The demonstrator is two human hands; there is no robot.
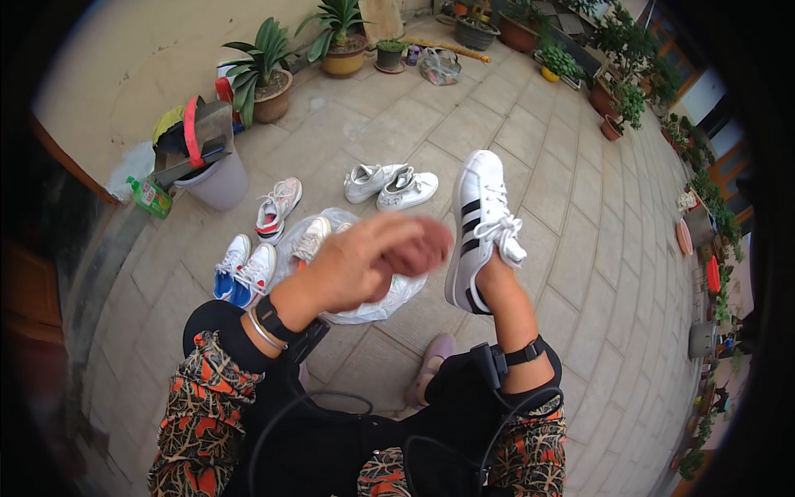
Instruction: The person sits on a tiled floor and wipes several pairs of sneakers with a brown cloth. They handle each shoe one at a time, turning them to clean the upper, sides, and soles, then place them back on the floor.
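My right hand (495, 264) is pushed into a white sneaker (483, 217) with black side stripes and tied white laces. The shoe is held up off the ground, toe pointing away from me, and hides my fingers. Left of it, my left hand (357, 258) is curled around a blurred reddish-brown wad (419, 247), perhaps a cloth. A gap separates the wad from the sneaker. Below my left hand lies a clear plastic bag (397, 299) with a whitish shoe (312, 238) on it, partly hidden.
On the paving stand white sneakers with blue heels (248, 267), a white-and-pink sneaker (279, 208) and a white pair (394, 185). A bucket (217, 180) holding a dustpan (214, 133) and a green bottle (149, 197) are at left. Potted plants (272, 93) line the wall.
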